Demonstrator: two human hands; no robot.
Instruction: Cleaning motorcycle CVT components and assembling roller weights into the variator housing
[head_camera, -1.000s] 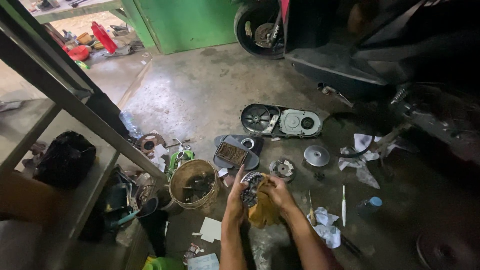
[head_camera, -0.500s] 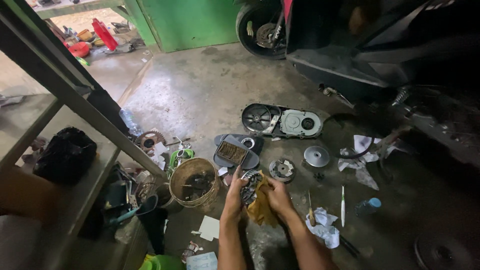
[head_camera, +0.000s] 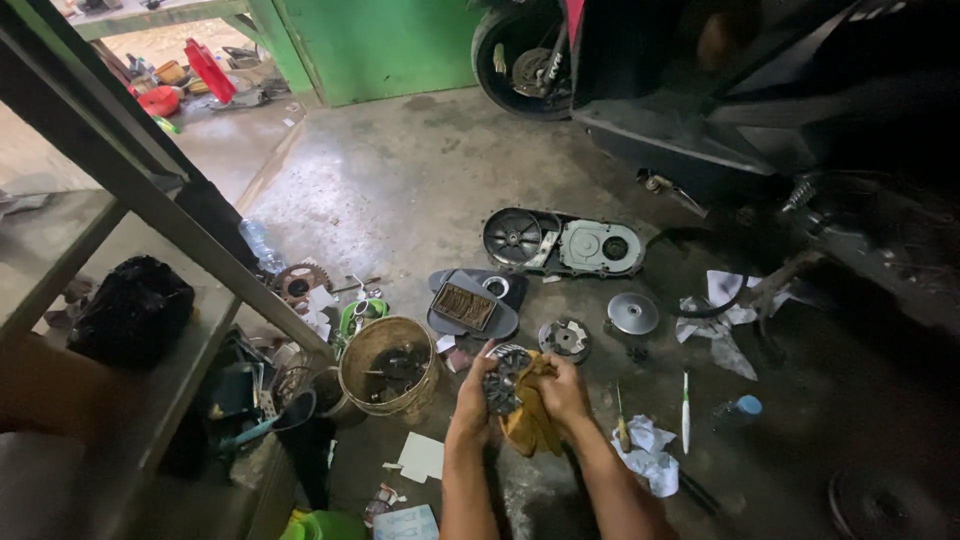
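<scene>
The scooter (head_camera: 760, 110) fills the upper right, from twelve to three o'clock, its rear wheel (head_camera: 520, 60) at twelve beside the green door (head_camera: 380, 40). On the left, from nine to seven o'clock, runs a metal shelf frame (head_camera: 150, 200) with a black bag (head_camera: 130, 310) on its lower board. On the concrete floor (head_camera: 400, 190), just above centre, lies the long transmission cover (head_camera: 565, 243), its long axis running nine to three. Below it, toward the hands, sits a dark air-filter cover (head_camera: 470, 303), and at eight o'clock from that a round bucket (head_camera: 390, 368) holding greasy parts. Two small discs lie to the right of the filter cover: a dark ribbed one (head_camera: 565, 338) and a smooth silvery pulley face (head_camera: 633, 313). White paper scraps (head_camera: 648, 450) and a toothbrush (head_camera: 686, 412), pointing twelve to six, lie at four o'clock from the hands.

At six o'clock the left hand (head_camera: 472, 392) and right hand (head_camera: 562, 388) are together, both clamped on a round finned pulley (head_camera: 503, 378). It is held between them, its finned face turned up and toward nine o'clock. As a disc it has no clear long axis. The left fingers wrap its left rim. The right hand presses a yellow rag (head_camera: 528, 422) against its right side and underside, the rag hanging toward six.
</scene>
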